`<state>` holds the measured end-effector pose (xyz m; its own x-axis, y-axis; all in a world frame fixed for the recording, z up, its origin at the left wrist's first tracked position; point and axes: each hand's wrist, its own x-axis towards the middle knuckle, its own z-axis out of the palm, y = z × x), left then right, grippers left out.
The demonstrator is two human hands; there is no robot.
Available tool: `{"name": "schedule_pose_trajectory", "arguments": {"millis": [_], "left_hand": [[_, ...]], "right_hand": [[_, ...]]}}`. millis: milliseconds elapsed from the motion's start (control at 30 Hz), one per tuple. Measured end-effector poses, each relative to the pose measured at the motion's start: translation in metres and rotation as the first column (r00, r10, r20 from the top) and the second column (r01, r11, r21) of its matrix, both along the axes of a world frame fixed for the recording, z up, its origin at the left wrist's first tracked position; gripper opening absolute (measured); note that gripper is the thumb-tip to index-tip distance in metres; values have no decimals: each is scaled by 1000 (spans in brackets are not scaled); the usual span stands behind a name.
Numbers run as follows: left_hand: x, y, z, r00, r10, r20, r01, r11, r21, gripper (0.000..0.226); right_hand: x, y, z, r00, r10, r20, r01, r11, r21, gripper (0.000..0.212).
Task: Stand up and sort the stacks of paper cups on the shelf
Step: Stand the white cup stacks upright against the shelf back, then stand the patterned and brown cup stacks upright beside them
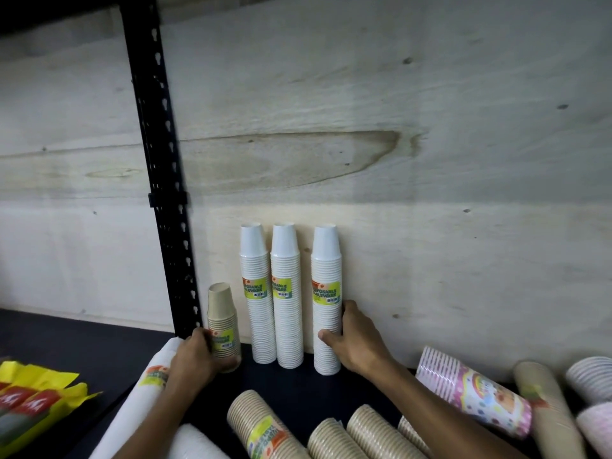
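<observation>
The right hand (351,342) grips the rightmost white cup stack (327,299), upright at the back edge of the shelf (99,352) against the plywood wall (397,127). The left hand (193,359) holds a short brown cup stack (222,321), upright near the black post (165,180). Two more white stacks (273,293) stand between them. Other stacks, brown (265,429) and pink (473,389), lie along the front edge.

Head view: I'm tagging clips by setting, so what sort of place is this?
Probably a shop or stockroom shelf: a black slotted metal upright, retail-labelled white cup stacks standing against a plywood back panel, more wrapped cup stacks lying nearby.
</observation>
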<state>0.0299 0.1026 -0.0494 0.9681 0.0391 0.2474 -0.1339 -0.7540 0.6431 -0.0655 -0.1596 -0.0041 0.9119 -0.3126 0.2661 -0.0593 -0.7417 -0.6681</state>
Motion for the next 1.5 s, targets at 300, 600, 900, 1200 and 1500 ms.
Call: {"name": "schedule_pose_trajectory", "arguments": {"millis": [300,600,900,1200,1500], "left_hand": [[-40,1,26,991,92,102,-86,995,-60,78],[-116,-82,73,930,-175,323,177,984,26,35],[-144,-192,84,856,-438,277,415,899,137,44],[-135,-263,58,624,-780,-49,701,531,477,64],[-120,-287,40,584,-797,-158,704,400,587,91]], "right_hand": [[-18,2,10,1000,-10,-29,9,1000,-18,67],[-83,-68,38,972,-192,-135,154,956,-252,66],[-140,-150,43,880,-401,-255,331,903,-275,63],[-146,-183,33,784,-485,-387,295,841,-454,46],[-122,-203,13,697,-523,-491,342,844,-413,67]]}}
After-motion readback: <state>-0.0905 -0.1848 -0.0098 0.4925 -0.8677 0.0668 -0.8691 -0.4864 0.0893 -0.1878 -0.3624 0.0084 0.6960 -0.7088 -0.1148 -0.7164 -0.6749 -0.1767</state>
